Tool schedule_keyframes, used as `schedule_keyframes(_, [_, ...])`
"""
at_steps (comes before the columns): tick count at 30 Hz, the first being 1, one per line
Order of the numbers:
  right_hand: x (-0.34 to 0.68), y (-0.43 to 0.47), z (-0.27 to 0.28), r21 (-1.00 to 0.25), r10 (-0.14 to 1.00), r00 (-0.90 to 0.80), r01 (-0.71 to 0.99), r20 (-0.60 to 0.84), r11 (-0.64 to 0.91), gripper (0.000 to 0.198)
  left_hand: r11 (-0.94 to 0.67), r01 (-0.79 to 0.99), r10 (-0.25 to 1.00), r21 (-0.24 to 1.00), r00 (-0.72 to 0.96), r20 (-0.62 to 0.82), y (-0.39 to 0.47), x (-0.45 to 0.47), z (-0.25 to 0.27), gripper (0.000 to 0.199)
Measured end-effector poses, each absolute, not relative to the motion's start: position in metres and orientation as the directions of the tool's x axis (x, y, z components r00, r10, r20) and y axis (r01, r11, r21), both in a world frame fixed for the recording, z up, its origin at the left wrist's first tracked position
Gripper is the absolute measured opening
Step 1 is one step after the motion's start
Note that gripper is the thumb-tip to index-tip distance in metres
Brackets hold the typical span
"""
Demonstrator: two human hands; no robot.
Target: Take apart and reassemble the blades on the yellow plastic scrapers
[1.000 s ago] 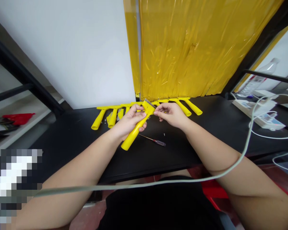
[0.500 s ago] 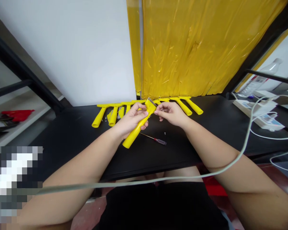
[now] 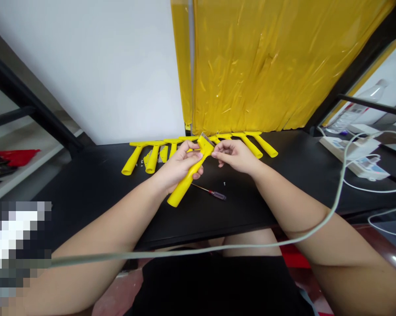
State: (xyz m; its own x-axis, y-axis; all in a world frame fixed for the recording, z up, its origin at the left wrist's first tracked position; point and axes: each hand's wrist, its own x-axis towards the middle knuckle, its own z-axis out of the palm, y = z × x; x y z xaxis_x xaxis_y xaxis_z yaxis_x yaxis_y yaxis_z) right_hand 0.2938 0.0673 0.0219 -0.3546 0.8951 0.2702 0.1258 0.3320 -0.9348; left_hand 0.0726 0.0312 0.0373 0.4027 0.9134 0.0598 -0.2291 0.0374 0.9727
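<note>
My left hand [image 3: 184,163] is wrapped round a yellow scraper [image 3: 182,186], its hollow handle slanting down toward me and its metal-edged head up. Beside that head, my right hand [image 3: 232,154] is closed with thumb and fingertips in a pinch; whatever they hold, if anything, is too small to make out. Below the hands a screwdriver [image 3: 217,195] with a clear handle lies on the black table [image 3: 250,206]. A small screw [image 3: 224,183] rests just above it. Several more yellow scrapers [image 3: 130,161] lie in a row behind my hands.
Small yellow plates [image 3: 164,153] and metal bits sit among the scrapers at the left. A pale cable [image 3: 214,247] crosses low in front of my forearms. White power strips [image 3: 355,156] and a plastic bottle [image 3: 358,107] stand at the right. Behind the table rises a yellow-wrapped stack [image 3: 250,66].
The view has shifted slightly, so the table things appear a little further left. My left hand keeps its hold on the scraper, and my right hand stays pinched by its head.
</note>
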Motion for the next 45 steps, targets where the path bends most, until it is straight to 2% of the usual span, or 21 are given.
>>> schedule_keyframes(7, [0.294,0.069,0.020,-0.926,0.889,-0.357,0.134,0.286,0.352,0.043,0.026,-0.215,0.909,0.976,0.411,0.067,0.032,0.072,0.036,0.039])
schedule_keyframes(13, [0.296,0.073,0.019,-0.943,0.917,-0.294,0.111,0.271,0.314,0.052,0.020,-0.225,0.900,0.974,0.429,0.080,0.030,0.071,0.037,0.040])
schedule_keyframes(18, [0.295,0.078,0.012,-0.950,0.925,-0.283,0.110,0.252,0.292,0.060,0.096,-0.270,0.879,0.958,0.475,0.045,0.035,0.066,0.037,0.041])
schedule_keyframes(22, [0.301,0.077,0.016,-0.919,0.921,-0.242,0.180,0.304,0.351,0.056,0.160,-0.317,0.901,0.935,0.434,-0.007,0.045,0.062,0.036,0.040])
schedule_keyframes(25, [0.308,0.062,0.030,-0.803,0.882,-0.381,0.412,0.277,0.430,0.050,0.151,-0.337,0.939,0.929,0.343,-0.028,0.052,0.058,0.035,0.036])
schedule_keyframes(28, [0.306,0.042,0.043,-0.577,0.804,-0.595,0.657,-0.003,0.485,0.046,0.112,-0.330,0.968,0.937,0.250,-0.028,0.058,0.054,0.035,0.032])
schedule_keyframes(31, [0.292,0.026,0.046,-0.411,0.781,-0.615,0.744,-0.110,0.527,0.039,0.084,-0.310,0.976,0.947,0.218,-0.016,0.061,0.051,0.032,0.030])
schedule_keyframes(34, [0.280,0.022,0.042,-0.344,0.757,-0.642,0.742,-0.120,0.575,0.020,0.051,-0.299,0.974,0.953,0.224,0.018,0.063,0.049,0.029,0.030])
schedule_keyframes(36, [0.278,0.024,0.039,-0.362,0.741,-0.665,0.716,-0.094,0.596,0.012,0.026,-0.294,0.971,0.955,0.235,0.046,0.064,0.047,0.026,0.032])
schedule_keyframes(39, [0.288,0.032,0.040,-0.471,0.755,-0.656,0.675,-0.031,0.568,0.010,-0.004,-0.285,0.971,0.958,0.230,0.072,0.067,0.045,0.025,0.036])
schedule_keyframes(43, [0.306,0.045,0.042,-0.659,0.856,-0.517,0.644,0.001,0.390,0.010,-0.029,-0.268,0.974,0.963,0.209,0.087,0.070,0.041,0.026,0.037])
schedule_keyframes(45, [0.310,0.050,0.041,-0.697,0.901,-0.434,0.647,-0.003,0.309,0.013,-0.039,-0.253,0.974,0.967,0.207,0.093,0.070,0.039,0.027,0.036])
